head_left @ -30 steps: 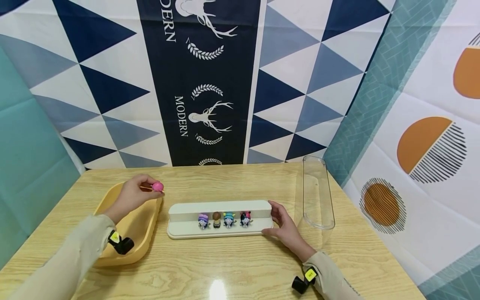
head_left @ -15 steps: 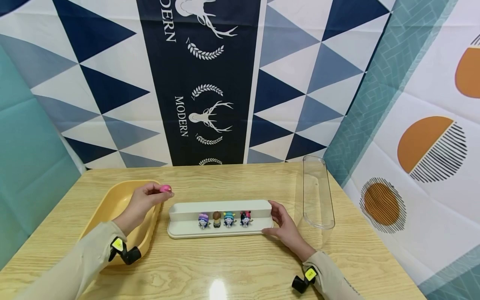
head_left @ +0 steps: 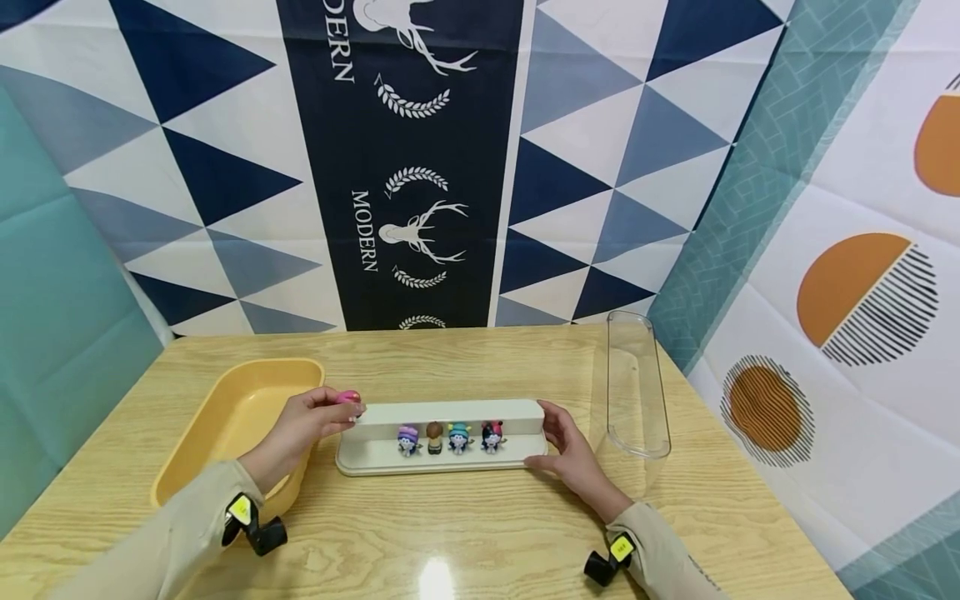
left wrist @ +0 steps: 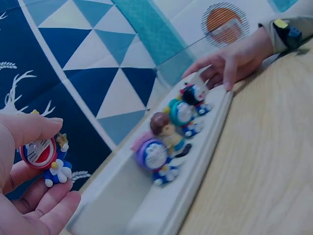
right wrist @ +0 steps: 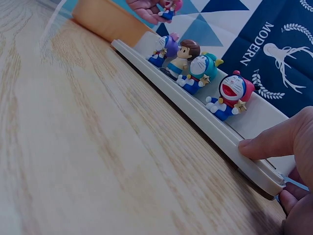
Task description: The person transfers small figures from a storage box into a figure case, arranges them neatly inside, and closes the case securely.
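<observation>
My left hand (head_left: 300, 429) pinches a small Doraemon figurine (left wrist: 51, 159) between thumb and fingers. Its pink hood shows in the head view, over the left end of a cream two-step display base (head_left: 367, 457). Along the base's lower step stand several figurines: one with a purple hat (head_left: 407, 440), a brown-haired boy (head_left: 434, 437), one with a teal hat (head_left: 458, 438) and one with a red and black hood (head_left: 492, 437). My right hand (head_left: 572, 454) grips the base's right end, thumb (right wrist: 252, 147) on the front edge and fingers round the back.
A yellow plastic bin (head_left: 213, 400) sits left of the base, partly behind my left forearm. A clear plastic cover (head_left: 636, 383) stands at the back right of the wooden table (head_left: 480, 533). Patterned cloth walls (head_left: 585, 167) close off the back and sides.
My left hand has carried the pink-hooded figurine rightward and down, from above the yellow bin to the left end of the base. The right hand has stayed on the base.
</observation>
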Demonstrator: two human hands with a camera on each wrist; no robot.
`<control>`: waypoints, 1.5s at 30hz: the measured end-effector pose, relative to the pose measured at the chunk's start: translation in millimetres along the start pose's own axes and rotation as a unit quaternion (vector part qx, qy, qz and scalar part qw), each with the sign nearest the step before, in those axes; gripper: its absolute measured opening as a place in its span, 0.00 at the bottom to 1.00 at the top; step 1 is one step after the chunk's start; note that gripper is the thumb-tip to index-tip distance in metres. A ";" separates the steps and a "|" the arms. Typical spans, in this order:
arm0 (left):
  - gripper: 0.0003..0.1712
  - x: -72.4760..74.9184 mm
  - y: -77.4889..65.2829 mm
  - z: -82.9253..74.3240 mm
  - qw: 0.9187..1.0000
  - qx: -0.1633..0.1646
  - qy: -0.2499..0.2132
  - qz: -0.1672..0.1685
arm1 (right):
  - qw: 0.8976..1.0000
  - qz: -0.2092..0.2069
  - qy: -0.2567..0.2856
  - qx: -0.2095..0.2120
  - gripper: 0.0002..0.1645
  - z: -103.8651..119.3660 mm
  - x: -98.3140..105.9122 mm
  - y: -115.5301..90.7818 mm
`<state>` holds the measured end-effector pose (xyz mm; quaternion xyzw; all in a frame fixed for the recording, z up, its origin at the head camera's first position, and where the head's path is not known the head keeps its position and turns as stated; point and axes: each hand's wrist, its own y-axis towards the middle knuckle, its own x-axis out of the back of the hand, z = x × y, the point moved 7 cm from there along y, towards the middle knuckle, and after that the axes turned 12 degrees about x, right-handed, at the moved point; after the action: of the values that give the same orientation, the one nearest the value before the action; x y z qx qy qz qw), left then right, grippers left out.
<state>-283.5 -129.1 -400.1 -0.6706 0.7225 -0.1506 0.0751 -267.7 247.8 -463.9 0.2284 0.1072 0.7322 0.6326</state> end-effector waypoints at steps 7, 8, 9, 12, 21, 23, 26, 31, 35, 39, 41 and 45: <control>0.08 -9.3 -9.4 3.9 1.000 -0.008 -0.006 -0.011 | 1.000 -0.002 0.000 0.002 0.53 0.2 -0.1 0.3; 0.08 -10.4 -10.1 4.7 1.000 -0.007 -0.004 -0.014 | 1.000 -0.002 0.000 0.004 0.53 0.4 -0.1 0.3; 0.09 -11.6 -10.8 5.7 1.000 -0.006 -0.001 -0.018 | 1.000 -0.001 0.000 0.005 0.53 0.4 0.0 0.4; 0.08 -15.0 -12.3 10.5 1.000 -0.005 0.000 -0.022 | 1.000 -0.002 0.000 0.005 0.53 0.1 0.1 0.5; 0.06 -20.3 -12.9 20.5 0.999 -0.038 -0.019 -0.029 | 1.000 -0.002 0.001 0.006 0.53 0.5 0.7 0.0; 0.06 -21.1 -11.7 24.1 0.998 -0.044 -0.015 -0.035 | 1.000 0.000 0.000 0.007 0.53 1.1 0.9 -0.1; 0.07 -23.4 -9.0 30.4 0.997 -0.059 0.012 -0.050 | 1.000 0.000 -0.001 0.008 0.53 1.4 1.1 0.1; 0.10 -26.5 -5.5 40.8 0.992 -0.073 0.055 -0.087 | 1.000 0.001 0.002 0.008 0.53 1.4 0.9 0.6; 0.12 -28.5 -5.0 43.5 0.988 -0.072 0.074 -0.114 | 1.000 0.003 0.003 0.005 0.53 0.6 0.2 0.5; 0.15 -31.2 -7.1 43.5 0.986 -0.073 0.087 -0.121 | 1.000 0.001 0.002 0.002 0.52 0.6 0.3 -0.1; 0.15 -31.2 -7.6 45.3 0.985 -0.073 0.091 -0.125 | 1.000 0.000 0.003 0.001 0.52 0.7 0.3 -0.2; 0.15 -29.8 -7.3 51.0 0.983 -0.071 0.101 -0.136 | 1.000 0.001 0.001 0.001 0.52 0.7 -0.1 0.4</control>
<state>-258.1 -105.9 -448.7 -0.7477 0.6371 -0.1747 -0.0673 -267.8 247.6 -463.2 0.2285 0.1082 0.7330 0.6315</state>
